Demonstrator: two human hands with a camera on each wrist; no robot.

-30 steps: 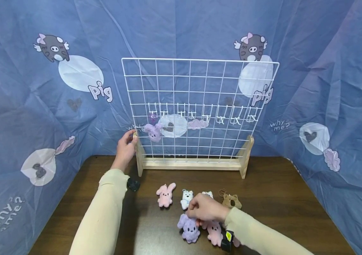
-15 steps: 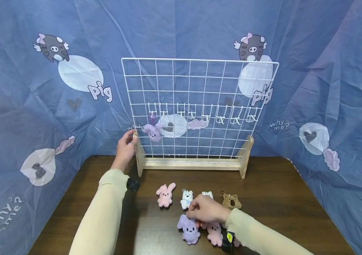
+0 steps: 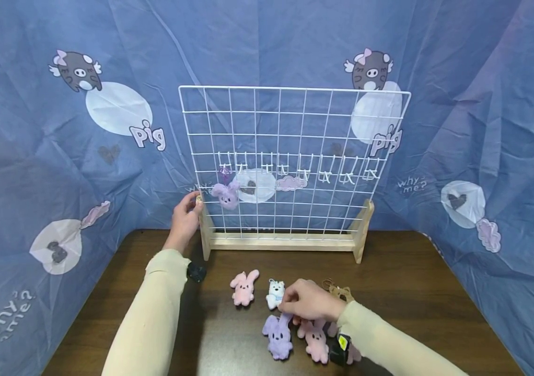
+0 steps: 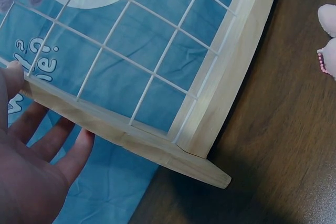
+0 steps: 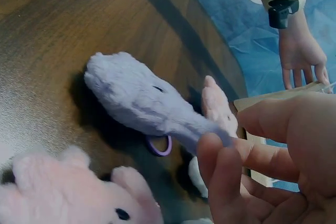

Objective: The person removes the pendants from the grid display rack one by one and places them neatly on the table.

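A purple plush rabbit keychain (image 3: 278, 337) lies on the table, and my right hand (image 3: 311, 301) pinches one of its ears between thumb and fingers. In the right wrist view the ear (image 5: 197, 129) is drawn out toward the fingertips, with a purple ring (image 5: 160, 145) beneath the body. At the rack's left side, my left hand (image 3: 185, 216) grips the wooden side post (image 4: 126, 135), thumb in front and fingers behind. Another purple rabbit (image 3: 226, 196) hangs from the leftmost hook of the white wire grid (image 3: 280, 112).
Pink rabbits (image 3: 315, 342) lie right of the purple one, partly under the right wrist. Farther back lie a pink rabbit (image 3: 244, 289), a white bear (image 3: 275, 295) and a brown plush (image 3: 339, 293), partly covered by the hand. Several white hooks (image 3: 325, 176) line the grid.
My right hand has shifted slightly right and upward, pulling the purple rabbit's ear up with it. The rabbit's body has turned a little. My left hand stays on the post.
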